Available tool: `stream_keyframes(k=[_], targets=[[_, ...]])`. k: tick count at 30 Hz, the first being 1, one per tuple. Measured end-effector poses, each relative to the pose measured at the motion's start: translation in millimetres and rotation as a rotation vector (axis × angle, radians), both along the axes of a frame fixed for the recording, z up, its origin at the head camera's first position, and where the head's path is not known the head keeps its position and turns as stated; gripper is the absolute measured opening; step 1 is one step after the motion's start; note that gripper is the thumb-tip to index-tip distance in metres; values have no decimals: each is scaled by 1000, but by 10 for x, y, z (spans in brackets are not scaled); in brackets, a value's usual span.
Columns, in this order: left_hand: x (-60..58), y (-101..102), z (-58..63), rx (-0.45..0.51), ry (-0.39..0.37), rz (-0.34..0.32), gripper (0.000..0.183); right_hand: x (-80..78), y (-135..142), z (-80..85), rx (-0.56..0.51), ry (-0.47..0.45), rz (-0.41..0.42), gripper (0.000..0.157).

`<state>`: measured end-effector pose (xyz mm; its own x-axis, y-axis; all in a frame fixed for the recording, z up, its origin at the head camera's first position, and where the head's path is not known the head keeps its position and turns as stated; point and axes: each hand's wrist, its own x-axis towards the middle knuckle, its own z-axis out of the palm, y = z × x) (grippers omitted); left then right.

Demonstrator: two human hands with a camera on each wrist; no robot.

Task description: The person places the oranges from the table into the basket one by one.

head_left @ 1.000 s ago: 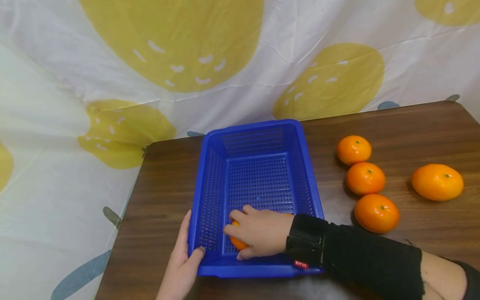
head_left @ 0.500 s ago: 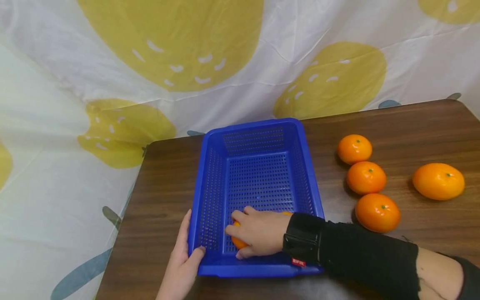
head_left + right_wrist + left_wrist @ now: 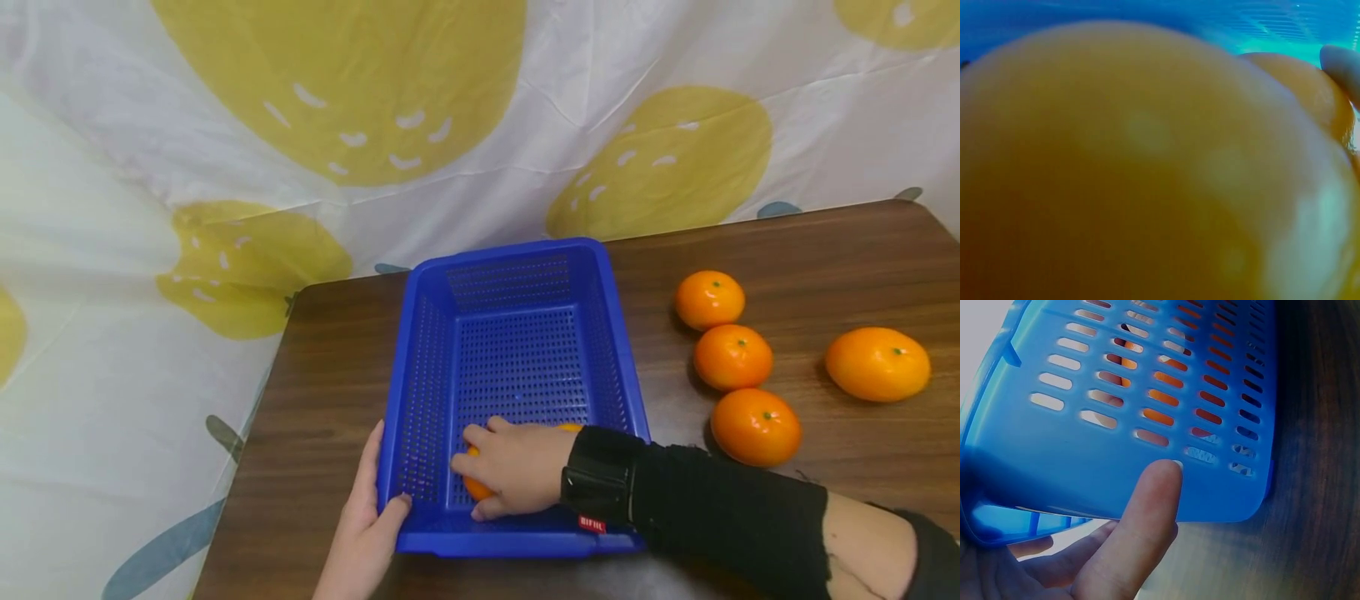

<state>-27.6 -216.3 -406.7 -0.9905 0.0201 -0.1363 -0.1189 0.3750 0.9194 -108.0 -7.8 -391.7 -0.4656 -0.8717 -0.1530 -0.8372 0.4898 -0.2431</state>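
Observation:
On the wooden table stands a blue plastic basket [image 3: 517, 358] with perforated walls. My left hand [image 3: 365, 521] grips its near left corner; in the left wrist view the thumb [image 3: 1147, 519] lies along the outer wall and the other fingers go round the corner. Reaching down inside the basket, my right hand [image 3: 517, 468] has its fingers curled over an orange [image 3: 476, 487] at the near end, mostly covered by the hand. Another orange [image 3: 570, 427] peeks out beside the right wrist and fills much of the right wrist view, the gripped orange [image 3: 1310, 87] behind it with a fingertip [image 3: 1341, 69] on it.
Three oranges [image 3: 732, 357] sit in a row on the table [image 3: 337, 375] right of the basket. A larger, elongated orange fruit [image 3: 877, 364] lies farther right. Behind the table hangs a white cloth [image 3: 465, 208] with yellow fruit prints.
The right wrist and forearm have shifted slightly left, baring a bit more of the orange by the wrist. The left hand, the basket and the oranges on the table stay put.

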Motion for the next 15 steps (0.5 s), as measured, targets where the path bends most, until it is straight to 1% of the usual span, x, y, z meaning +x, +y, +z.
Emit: stream_keyframes(k=[3, 7, 10, 15], targets=[[-1, -3, 1, -1, 14, -8, 83, -2, -1, -3, 5, 14, -4, 56], [0, -6, 5, 6, 5, -7, 82, -7, -2, -11, 11, 31, -6, 57], [2, -3, 11, 10, -13, 3, 82, -11, 1, -1, 16, 19, -8, 58], [-2, 1, 11, 3, 5, -2, 82, -12, 7, 25, 13, -6, -18, 60]])
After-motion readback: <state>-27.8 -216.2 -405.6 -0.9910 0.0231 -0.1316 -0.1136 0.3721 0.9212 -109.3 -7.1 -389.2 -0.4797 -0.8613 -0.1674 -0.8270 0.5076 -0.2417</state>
